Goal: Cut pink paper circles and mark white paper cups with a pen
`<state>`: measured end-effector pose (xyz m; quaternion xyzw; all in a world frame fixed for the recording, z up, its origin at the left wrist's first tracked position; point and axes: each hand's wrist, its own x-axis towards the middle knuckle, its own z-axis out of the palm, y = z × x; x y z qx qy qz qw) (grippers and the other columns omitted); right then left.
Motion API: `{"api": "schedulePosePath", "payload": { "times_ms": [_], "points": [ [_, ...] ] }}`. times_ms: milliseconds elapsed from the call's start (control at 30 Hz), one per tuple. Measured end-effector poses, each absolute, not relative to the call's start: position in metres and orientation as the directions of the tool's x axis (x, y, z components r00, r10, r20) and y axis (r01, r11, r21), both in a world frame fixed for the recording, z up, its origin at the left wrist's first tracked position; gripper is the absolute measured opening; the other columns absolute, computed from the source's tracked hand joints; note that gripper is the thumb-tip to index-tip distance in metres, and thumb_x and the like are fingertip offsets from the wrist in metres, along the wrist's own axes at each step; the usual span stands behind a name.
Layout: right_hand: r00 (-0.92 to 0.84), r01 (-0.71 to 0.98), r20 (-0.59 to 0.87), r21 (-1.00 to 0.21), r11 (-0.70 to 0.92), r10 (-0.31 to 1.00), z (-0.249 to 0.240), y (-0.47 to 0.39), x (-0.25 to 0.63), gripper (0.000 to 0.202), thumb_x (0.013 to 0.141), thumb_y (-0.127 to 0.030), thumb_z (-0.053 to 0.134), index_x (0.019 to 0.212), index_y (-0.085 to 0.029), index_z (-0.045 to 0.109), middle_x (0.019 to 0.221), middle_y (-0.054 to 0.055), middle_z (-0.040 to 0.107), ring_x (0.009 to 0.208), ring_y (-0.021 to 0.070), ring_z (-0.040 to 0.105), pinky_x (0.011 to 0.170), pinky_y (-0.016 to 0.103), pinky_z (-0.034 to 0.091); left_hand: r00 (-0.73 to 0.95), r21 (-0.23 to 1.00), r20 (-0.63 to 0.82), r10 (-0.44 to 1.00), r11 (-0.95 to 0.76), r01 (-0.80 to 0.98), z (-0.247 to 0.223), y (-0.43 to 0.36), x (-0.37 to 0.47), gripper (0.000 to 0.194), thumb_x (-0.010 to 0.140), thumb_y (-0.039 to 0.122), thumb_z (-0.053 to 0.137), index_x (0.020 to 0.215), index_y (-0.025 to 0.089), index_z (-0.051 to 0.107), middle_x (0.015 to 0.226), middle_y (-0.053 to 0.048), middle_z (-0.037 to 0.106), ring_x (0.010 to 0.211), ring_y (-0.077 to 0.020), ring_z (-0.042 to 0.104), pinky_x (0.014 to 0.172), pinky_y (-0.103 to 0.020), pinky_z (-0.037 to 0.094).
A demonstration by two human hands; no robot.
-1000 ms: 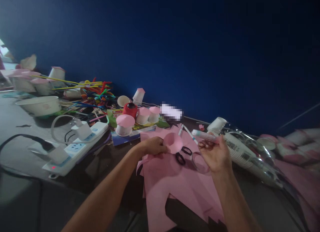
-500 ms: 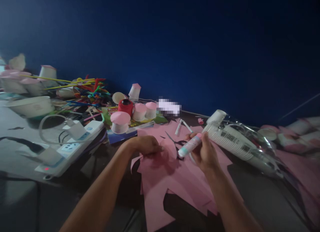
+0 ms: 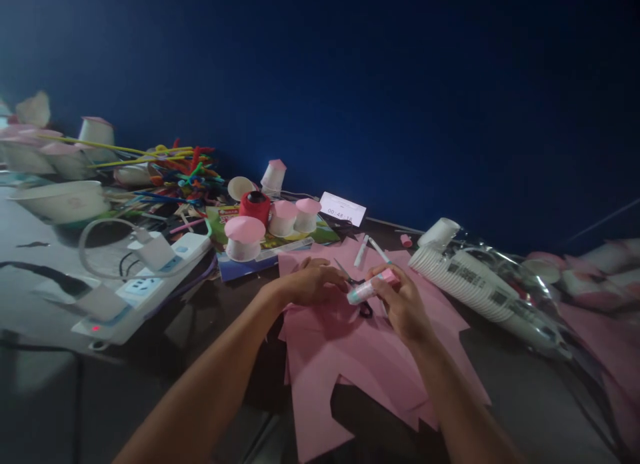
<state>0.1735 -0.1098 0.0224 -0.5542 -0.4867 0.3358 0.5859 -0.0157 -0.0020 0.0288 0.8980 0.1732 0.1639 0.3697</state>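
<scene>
the right hand (image 3: 404,307) has its grip closed around a pink-and-teal tube (image 3: 367,289), which slants above the pink paper (image 3: 313,377) with its teal end toward the left hand (image 3: 315,284). i cannot tell whether that end touches anything. the left hand is spread low over the paper, fingers bent, just beside a pink disc (image 3: 346,309); its fingertips are hidden, so i cannot tell how far its grip is open or whether it has hold of the disc. scissors (image 3: 367,309) lie partly covered beneath the tube. toward the far edge of the tabletop (image 3: 225,297), white pens (image 3: 361,251) lie near a white timer display (image 3: 343,209). farther left along that edge stand pink-topped cups (image 3: 245,229) around a red spool (image 3: 255,209). a bagged cup stack (image 3: 465,284) lies toward the right edge.
</scene>
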Motion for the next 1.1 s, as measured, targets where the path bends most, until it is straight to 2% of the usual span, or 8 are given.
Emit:
{"api": "schedulePosePath", "payload": {
  "times_ms": [133, 367, 567, 833, 1100],
  "points": [
    [0.226, 0.198, 0.175, -0.971, 0.131, 0.958, 0.022, -0.112, 0.17, 0.017, 0.077, -0.033, 0.065, 0.088, -0.021, 0.058, 0.082, -0.001, 0.06, 0.063, 0.0123, 0.053, 0.061, 0.026, 0.046, 0.888, 0.688, 0.15, 0.434, -0.691, 0.221, 0.028, -0.005, -0.015, 0.032, 0.071, 0.009, 0.057, 0.088, 0.029, 0.075, 0.108, -0.001, 0.07, 0.109, -0.0227, 0.054, 0.104, -0.036, 0.027],
    [0.166, 0.311, 0.187, -0.942, 0.128, 0.968, 0.028, -0.114, 0.161, 0.015, 0.078, -0.032, 0.062, 0.087, -0.021, 0.058, 0.078, 0.0, 0.061, 0.065, 0.0137, 0.055, 0.062, 0.026, 0.046, 0.877, 0.569, 0.076, 0.474, -0.743, 0.352, 0.019, -0.009, -0.015, 0.04, 0.067, 0.007, 0.056, 0.093, 0.031, 0.073, 0.124, 0.0, 0.061, 0.116, -0.0255, 0.047, 0.105, -0.042, 0.023],
    [0.102, 0.444, 0.221, -0.882, 0.155, 0.97, 0.029, -0.119, 0.156, 0.013, 0.08, -0.029, 0.059, 0.088, -0.02, 0.057, 0.082, 0.002, 0.062, 0.071, 0.0152, 0.056, 0.066, 0.027, 0.046, 0.863, 0.601, 0.094, 0.496, -0.72, 0.348, 0.012, -0.007, -0.014, 0.028, 0.071, 0.014, 0.062, 0.09, 0.032, 0.074, 0.122, 0.001, 0.061, 0.116, -0.0246, 0.045, 0.105, -0.04, 0.022],
    [0.041, 0.496, 0.264, -0.843, 0.21, 0.964, 0.03, -0.12, 0.153, 0.008, 0.082, -0.024, 0.055, 0.089, -0.021, 0.056, 0.083, 0.001, 0.063, 0.076, 0.0165, 0.06, 0.074, 0.029, 0.047, 0.867, 0.622, 0.133, 0.481, -0.721, 0.305, 0.008, -0.005, -0.013, 0.021, 0.074, 0.016, 0.061, 0.085, 0.029, 0.074, 0.116, -0.001, 0.063, 0.112, -0.0247, 0.048, 0.101, -0.039, 0.024],
    [0.022, 0.505, 0.189, -0.85, 0.152, 0.982, 0.032, -0.122, 0.148, 0.01, 0.08, -0.025, 0.057, 0.089, -0.022, 0.055, 0.081, 0.0, 0.064, 0.075, 0.0161, 0.061, 0.067, 0.026, 0.047, 0.868, 0.611, 0.144, 0.475, -0.733, 0.3, 0.011, -0.007, -0.012, 0.017, 0.072, 0.015, 0.064, 0.08, 0.027, 0.074, 0.113, -0.003, 0.065, 0.109, -0.0262, 0.05, 0.098, -0.041, 0.025]
  ]
}}
